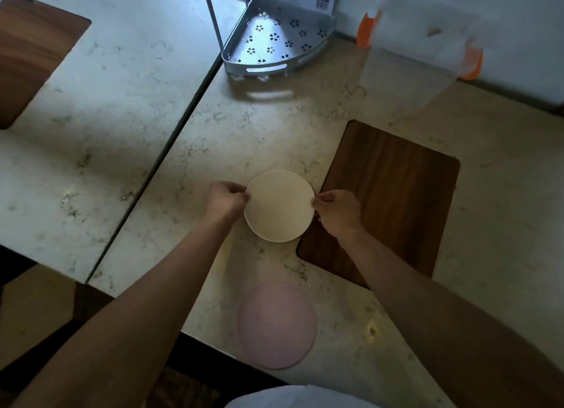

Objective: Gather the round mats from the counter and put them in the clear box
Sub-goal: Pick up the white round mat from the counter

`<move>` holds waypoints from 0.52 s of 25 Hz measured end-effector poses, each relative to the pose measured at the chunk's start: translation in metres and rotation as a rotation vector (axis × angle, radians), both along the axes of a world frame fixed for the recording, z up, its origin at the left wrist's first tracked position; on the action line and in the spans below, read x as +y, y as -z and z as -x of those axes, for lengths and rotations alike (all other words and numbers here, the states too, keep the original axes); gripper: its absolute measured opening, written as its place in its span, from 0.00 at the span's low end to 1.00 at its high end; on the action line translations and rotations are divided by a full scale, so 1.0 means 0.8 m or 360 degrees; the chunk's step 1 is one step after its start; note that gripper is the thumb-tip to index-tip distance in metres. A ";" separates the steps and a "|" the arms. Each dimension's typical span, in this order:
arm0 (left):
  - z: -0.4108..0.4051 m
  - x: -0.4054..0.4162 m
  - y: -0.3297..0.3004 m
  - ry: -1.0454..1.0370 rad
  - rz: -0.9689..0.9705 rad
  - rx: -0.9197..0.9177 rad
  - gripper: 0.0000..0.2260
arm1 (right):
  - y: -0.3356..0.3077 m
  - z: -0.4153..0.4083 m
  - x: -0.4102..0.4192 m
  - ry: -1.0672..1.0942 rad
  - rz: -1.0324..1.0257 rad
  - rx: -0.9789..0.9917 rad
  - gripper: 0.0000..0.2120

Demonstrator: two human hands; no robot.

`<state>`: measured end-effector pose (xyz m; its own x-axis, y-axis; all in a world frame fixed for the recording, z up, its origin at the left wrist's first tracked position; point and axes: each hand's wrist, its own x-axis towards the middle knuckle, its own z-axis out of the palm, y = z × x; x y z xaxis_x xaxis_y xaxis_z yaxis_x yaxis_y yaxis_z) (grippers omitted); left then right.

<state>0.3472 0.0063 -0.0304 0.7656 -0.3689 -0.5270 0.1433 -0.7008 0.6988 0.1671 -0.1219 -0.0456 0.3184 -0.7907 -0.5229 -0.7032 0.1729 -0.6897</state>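
I have both hands on the white mat (279,205): left hand (224,201) and right hand (337,212) fingers pinch its opposite edges over the desk (274,127). Pink mat (277,323) lies nearer; clear box (418,47) far right.

A: Hands? 
B: Left hand (224,201) and right hand (337,211) pinch opposite edges of the cream round mat (279,205), over the marble bench (244,127).

A: Other mats? 
B: Pink round mat (276,323) lies flat near the bench's front edge.

A: The box? 
B: Clear box (409,60), orange clips, far right by the wall. Wooden board (393,200) just right of the cream mat; metal corner rack (274,37) at the back.
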 end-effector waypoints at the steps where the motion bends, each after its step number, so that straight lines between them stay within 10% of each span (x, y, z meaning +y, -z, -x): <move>1: 0.000 0.000 0.002 -0.0001 0.0003 -0.0006 0.08 | 0.002 0.000 0.000 -0.0003 0.0032 0.0032 0.07; 13: 0.014 -0.013 -0.006 0.0411 -0.0283 -0.0456 0.06 | -0.002 -0.003 0.019 0.0004 0.0334 0.0267 0.13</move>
